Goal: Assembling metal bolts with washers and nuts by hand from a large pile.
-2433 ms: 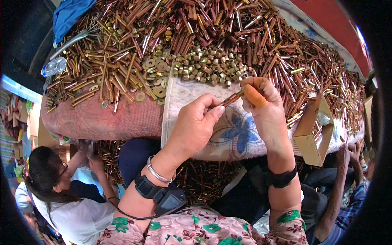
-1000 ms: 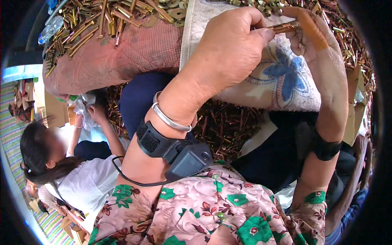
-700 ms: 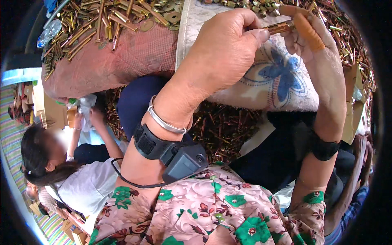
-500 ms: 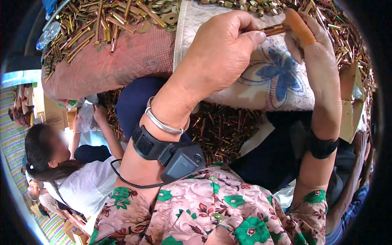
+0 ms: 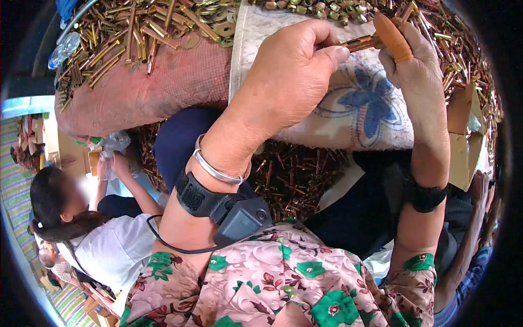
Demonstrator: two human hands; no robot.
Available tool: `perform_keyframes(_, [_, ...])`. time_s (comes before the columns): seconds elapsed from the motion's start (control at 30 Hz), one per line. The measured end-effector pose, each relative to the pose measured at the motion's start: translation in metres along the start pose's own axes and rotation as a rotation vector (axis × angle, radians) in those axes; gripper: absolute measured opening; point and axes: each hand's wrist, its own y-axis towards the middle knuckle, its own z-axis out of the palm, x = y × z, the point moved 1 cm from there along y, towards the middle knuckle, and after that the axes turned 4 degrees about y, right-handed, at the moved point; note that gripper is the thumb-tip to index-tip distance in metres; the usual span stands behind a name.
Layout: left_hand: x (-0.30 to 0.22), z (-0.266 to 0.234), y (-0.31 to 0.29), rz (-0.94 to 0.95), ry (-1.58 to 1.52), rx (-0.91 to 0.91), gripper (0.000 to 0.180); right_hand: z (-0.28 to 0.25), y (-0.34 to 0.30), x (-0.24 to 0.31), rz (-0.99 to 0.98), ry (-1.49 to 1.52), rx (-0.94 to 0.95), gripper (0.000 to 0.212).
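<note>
A thin brass-coloured sleeve anchor bolt point(image 5: 360, 43) is held level between my hands, above a white cloth with a blue flower print point(image 5: 370, 103). My left hand point(image 5: 291, 76) pinches its left end between thumb and fingers. My right hand point(image 5: 417, 62) grips the other end, and an orange finger cover point(image 5: 393, 38) sits on one of its fingers. The right fingertips partly hide that end. Just beyond my hands lies a pile of short brass-coloured nuts point(image 5: 327, 9).
Long bolts point(image 5: 131, 32) and flat washers point(image 5: 222, 29) are heaped at the far left on a red checked cloth point(image 5: 158, 82). More bolts point(image 5: 294, 174) fill the space below. A cardboard box point(image 5: 463, 141) stands at right. Another person point(image 5: 103, 234) sits at left, handling a clear plastic bag point(image 5: 115, 143).
Both hands, still on the bolt, have shifted slightly left. The other person's hands have come closer together at the plastic bag.
</note>
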Motion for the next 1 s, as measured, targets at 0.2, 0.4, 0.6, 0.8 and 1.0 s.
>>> perform_keyframes(0.2, [0.014, 0.004, -0.002, 0.015, -0.084, -0.057, 0.018, -0.004, 0.002, 0.019, 0.560, 0.792, 0.156, 0.026])
perform_keyframes(0.4, [0.015, 0.003, -0.002, -0.061, -0.074, 0.069, 0.009, 0.007, 0.004, 0.031, 0.694, 1.067, -0.092, 0.025])
perform_keyframes(0.6, [0.012, 0.002, 0.000, -0.038, -0.070, 0.073, 0.009, 0.004, 0.000, 0.016, 0.684, 0.917, 0.072, 0.023])
perform_keyframes(0.8, [0.007, 0.001, -0.001, -0.064, -0.056, 0.086, 0.010, -0.006, 0.006, 0.013, 0.206, 0.237, 0.120, 0.018])
perform_keyframes(1.0, [-0.002, -0.001, -0.005, -0.093, -0.003, 0.087, 0.012, 0.000, 0.002, 0.017, 0.424, 0.572, 0.104, 0.014])
